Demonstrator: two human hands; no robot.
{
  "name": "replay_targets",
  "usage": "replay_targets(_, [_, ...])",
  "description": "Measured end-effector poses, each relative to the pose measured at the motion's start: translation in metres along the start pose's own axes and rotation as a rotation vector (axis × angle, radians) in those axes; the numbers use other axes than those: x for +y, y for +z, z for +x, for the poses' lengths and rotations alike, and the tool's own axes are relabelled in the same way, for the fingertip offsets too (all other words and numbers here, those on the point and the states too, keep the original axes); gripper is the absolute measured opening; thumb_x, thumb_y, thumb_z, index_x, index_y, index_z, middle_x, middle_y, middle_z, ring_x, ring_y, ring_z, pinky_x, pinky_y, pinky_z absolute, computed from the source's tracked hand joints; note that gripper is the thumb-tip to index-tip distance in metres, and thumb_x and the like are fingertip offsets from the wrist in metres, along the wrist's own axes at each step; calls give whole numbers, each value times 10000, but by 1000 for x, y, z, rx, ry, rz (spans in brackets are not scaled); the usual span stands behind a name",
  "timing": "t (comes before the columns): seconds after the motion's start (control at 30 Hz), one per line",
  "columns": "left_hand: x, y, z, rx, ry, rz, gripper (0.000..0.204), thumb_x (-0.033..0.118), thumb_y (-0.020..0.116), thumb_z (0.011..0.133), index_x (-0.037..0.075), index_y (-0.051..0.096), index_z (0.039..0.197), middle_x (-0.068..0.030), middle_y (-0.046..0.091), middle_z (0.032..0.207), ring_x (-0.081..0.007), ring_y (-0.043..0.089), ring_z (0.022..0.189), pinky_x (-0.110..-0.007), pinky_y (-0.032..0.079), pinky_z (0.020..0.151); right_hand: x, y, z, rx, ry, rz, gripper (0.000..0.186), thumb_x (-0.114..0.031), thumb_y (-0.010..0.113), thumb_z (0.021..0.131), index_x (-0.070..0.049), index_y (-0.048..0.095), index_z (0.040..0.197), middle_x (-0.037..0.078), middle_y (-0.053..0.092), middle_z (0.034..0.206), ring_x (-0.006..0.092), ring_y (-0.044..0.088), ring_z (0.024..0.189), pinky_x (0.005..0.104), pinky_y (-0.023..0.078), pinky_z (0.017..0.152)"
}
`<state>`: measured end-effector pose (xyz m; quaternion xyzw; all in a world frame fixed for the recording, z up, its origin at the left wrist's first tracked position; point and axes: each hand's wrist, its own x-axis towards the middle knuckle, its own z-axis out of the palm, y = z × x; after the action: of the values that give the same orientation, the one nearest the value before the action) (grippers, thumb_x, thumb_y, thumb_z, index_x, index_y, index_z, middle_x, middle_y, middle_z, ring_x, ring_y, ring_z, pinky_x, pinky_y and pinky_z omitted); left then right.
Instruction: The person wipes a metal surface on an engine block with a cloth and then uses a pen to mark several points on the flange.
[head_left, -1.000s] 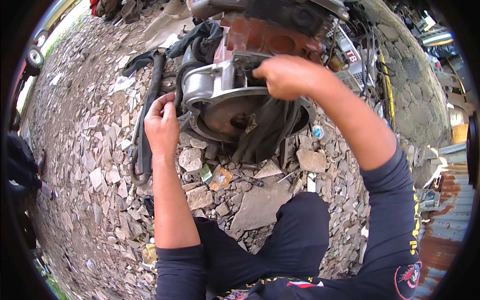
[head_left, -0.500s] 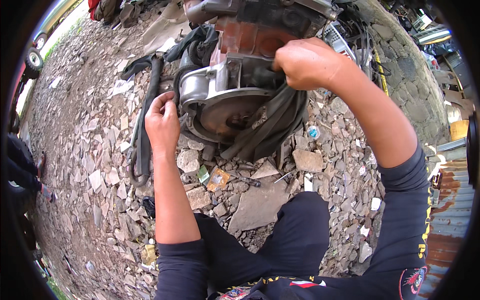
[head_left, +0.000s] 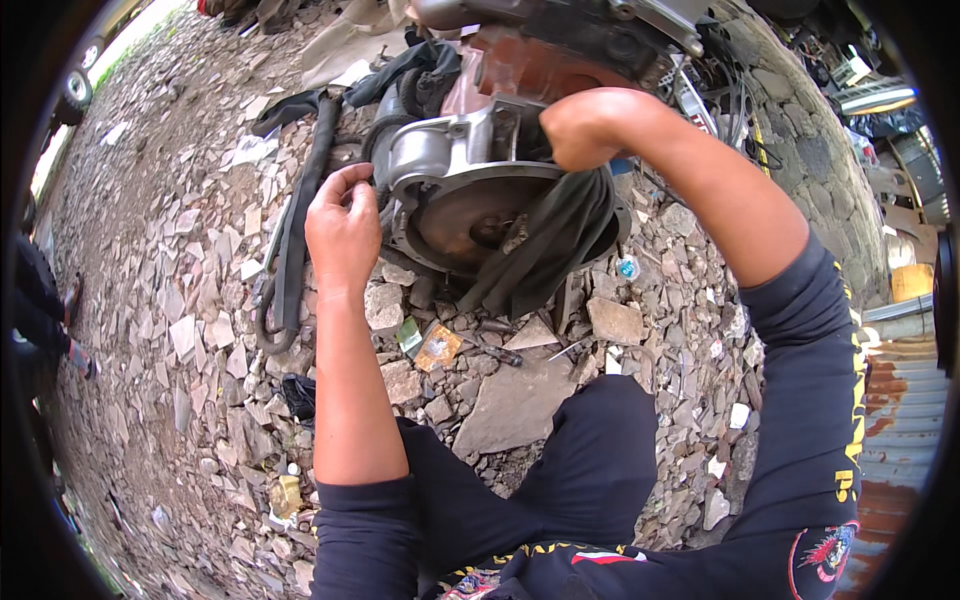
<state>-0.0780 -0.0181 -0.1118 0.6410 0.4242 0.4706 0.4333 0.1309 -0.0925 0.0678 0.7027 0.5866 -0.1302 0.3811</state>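
A worn engine [head_left: 500, 60] sits on the stony ground ahead of me, with its silver bell housing [head_left: 430, 150] and brownish flywheel [head_left: 450, 225] toward me. A dark cloth [head_left: 545, 245] drapes over the right part of the flywheel. My right hand [head_left: 585, 128] is closed and bent down behind the housing's upper rim, just above the cloth; its fingertips and whatever they grip are hidden. Beside the housing's left side, my left hand [head_left: 345, 225] is closed, thumb and curled fingers together next to a black hose [head_left: 372, 145]. What it pinches is too small to make out.
Left of the engine lies a long dark strap or sleeve [head_left: 300, 230]. Broken stones and a flat slab [head_left: 510, 405] lie before my knees, with an orange packet [head_left: 438, 347] nearby. A stone wall [head_left: 810, 170] and rusty corrugated sheet [head_left: 900, 430] stand at right.
The engine appears slightly farther right and higher as my view shifts. My right wrist is bent more steeply, its hand turned downward behind the housing rim. The left hand stays by the housing's left side.
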Motion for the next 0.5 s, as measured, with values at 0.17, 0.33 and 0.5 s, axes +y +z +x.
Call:
replay_targets(0.17, [3, -18, 6, 29, -107, -24, 232, 110, 551, 899, 17, 700, 1051, -25, 658, 772, -70, 540, 646, -245, 453, 627, 63, 36, -1, 116, -70, 587, 437, -65, 488, 741, -22, 706, 1118, 141, 720, 935, 225, 640, 705, 357, 527, 695])
replay_targets(0.33, [1, -13, 9, 22, -102, -16, 236, 103, 547, 895, 12, 698, 1051, -18, 650, 761, -69, 530, 639, -242, 442, 614, 50, 56, -9, 459, -97, 601, 440, -52, 481, 771, -29, 684, 1162, 168, 721, 948, 290, 691, 836, 400, 534, 802])
replay_targets(0.5, [4, -3, 3, -7, -100, -63, 236, 99, 547, 899, 2, 693, 1057, 0, 622, 723, -57, 502, 608, -236, 418, 571, 10, 34, -6, 224, -71, 356, 404, -38, 485, 754, -20, 708, 1090, 224, 695, 1033, 329, 679, 934, 403, 526, 844])
